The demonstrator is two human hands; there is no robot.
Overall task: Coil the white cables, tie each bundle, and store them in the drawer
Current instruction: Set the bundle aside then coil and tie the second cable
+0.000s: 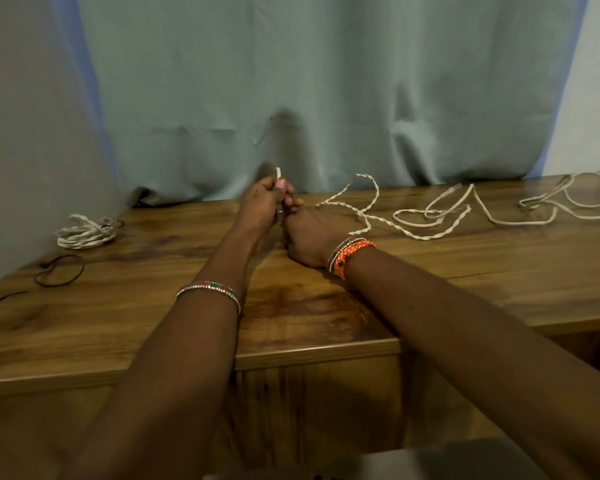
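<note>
My left hand (262, 204) is raised above the wooden table (153, 323) and pinches the end of a white twisted cable (364, 206), whose tip sticks up past the fingers. My right hand (310, 237) sits right beside it, fingers curled on the same cable near the left hand. The cable trails loose to the right across the table. A coiled white bundle (84, 232) lies at the far left. More loose white cable (568, 202) lies at the far right.
A dark tie loop (61, 270) lies on the table in front of the bundle, and another thin dark cord (0, 299) lies at the left edge. A grey-green curtain (309, 91) hangs behind the table. Wooden cabinet front (319, 410) is below the tabletop.
</note>
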